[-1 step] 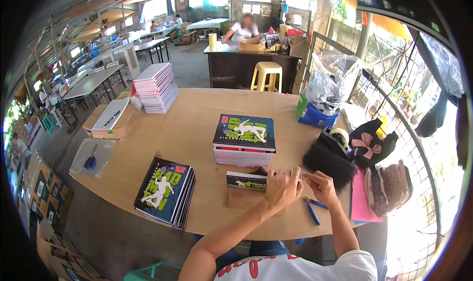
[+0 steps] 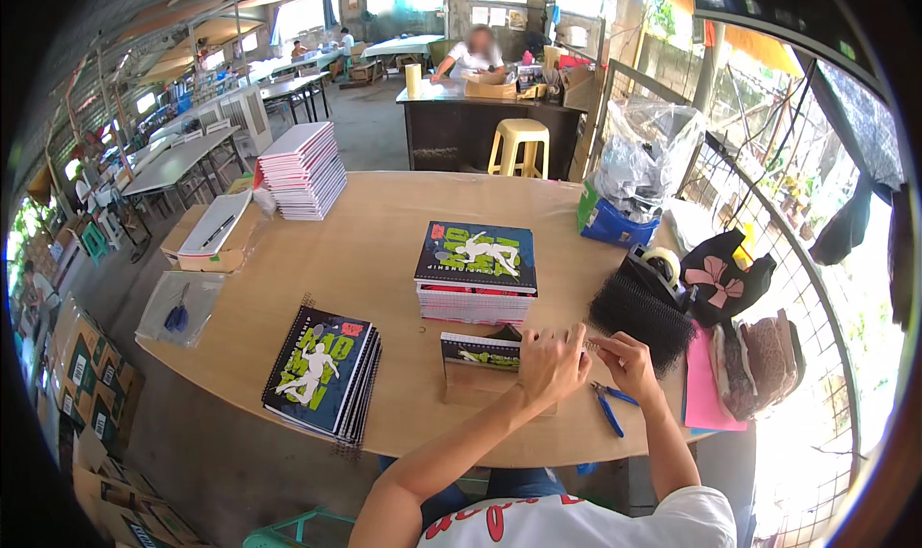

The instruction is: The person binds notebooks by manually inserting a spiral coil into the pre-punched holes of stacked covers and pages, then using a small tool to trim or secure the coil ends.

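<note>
A notebook [image 2: 480,352] with a dark, green-lettered cover stands on edge in a wooden holder [image 2: 471,385] in front of me. My left hand [image 2: 553,364] is closed over its right end, fingers bent on the top edge. Just right of it, my right hand [image 2: 626,364] pinches a thin spiral coil [image 2: 595,344] at the notebook's end; the fingers hide most of the coil. Blue-handled pliers [image 2: 609,409] lie on the table below my right hand. Behind the holder sits a stack of notebooks [image 2: 475,260]. More coil-bound notebooks [image 2: 322,370] are piled at left.
Black spiral coils [image 2: 642,317] lie in a heap right of my hands, beside a tape dispenser [image 2: 663,265] and pink paper [image 2: 711,389]. A tall book stack [image 2: 303,171] stands at the table's far left. Across the room, a person sits behind a dark desk [image 2: 490,135].
</note>
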Motion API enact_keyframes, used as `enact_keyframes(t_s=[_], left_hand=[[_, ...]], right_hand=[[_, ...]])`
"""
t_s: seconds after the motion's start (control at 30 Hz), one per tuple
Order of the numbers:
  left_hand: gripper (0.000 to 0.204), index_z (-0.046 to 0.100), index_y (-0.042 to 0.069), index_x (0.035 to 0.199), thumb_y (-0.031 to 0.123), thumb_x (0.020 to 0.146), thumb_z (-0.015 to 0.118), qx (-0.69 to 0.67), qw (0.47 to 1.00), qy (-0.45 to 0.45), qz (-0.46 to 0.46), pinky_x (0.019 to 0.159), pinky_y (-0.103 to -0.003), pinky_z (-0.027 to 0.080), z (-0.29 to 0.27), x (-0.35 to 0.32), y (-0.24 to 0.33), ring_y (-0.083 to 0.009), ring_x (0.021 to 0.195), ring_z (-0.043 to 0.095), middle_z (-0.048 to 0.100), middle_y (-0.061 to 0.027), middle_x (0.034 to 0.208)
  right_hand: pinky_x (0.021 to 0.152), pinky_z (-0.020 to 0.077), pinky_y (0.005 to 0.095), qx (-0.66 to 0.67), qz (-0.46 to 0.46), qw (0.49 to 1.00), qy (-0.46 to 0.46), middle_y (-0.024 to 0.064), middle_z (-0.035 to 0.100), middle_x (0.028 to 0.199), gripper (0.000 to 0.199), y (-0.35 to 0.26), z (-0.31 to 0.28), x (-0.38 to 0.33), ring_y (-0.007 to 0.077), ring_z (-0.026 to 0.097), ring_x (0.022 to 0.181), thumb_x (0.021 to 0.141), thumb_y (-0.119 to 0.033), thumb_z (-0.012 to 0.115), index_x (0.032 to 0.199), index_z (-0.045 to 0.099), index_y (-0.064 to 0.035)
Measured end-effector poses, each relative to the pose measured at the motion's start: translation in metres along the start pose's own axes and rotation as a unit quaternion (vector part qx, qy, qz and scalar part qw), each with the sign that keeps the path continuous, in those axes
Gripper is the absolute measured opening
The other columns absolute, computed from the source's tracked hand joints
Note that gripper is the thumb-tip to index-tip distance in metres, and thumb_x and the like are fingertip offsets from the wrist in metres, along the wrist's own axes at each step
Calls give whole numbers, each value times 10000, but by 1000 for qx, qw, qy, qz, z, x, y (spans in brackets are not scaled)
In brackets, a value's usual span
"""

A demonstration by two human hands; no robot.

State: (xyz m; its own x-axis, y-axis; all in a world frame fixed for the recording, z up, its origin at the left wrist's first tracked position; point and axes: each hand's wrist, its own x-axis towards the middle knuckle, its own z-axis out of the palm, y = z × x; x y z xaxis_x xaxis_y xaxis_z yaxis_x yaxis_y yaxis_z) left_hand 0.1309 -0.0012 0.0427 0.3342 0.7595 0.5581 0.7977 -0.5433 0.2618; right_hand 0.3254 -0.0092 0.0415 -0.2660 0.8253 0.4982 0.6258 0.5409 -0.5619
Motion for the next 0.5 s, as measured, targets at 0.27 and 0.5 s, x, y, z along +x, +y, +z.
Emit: enact_keyframes(t_s=[0.27, 0.5], left_hand=[[485, 612, 132, 1297, 345, 875, 721, -30, 993, 108, 33, 1010, -478, 394, -43, -9, 2, -278, 1091, 620, 591, -100, 1296], [114, 705, 134, 1001, 158, 890, 712, -138, 987, 73, 35, 834, -387, 467, -22, -15, -14, -236, 853, 657, 677, -7, 882]], right_hand=[[651, 488, 270, 141, 81, 987, 8, 87, 680, 842, 264, 7, -11, -10, 124, 614, 740, 924, 38, 638, 1157, 740, -32], [667, 486, 266, 208, 41, 977, 1, 71, 692, 844, 180, -1, -1, 5, 99, 601, 757, 930, -34, 697, 1095, 768, -45]])
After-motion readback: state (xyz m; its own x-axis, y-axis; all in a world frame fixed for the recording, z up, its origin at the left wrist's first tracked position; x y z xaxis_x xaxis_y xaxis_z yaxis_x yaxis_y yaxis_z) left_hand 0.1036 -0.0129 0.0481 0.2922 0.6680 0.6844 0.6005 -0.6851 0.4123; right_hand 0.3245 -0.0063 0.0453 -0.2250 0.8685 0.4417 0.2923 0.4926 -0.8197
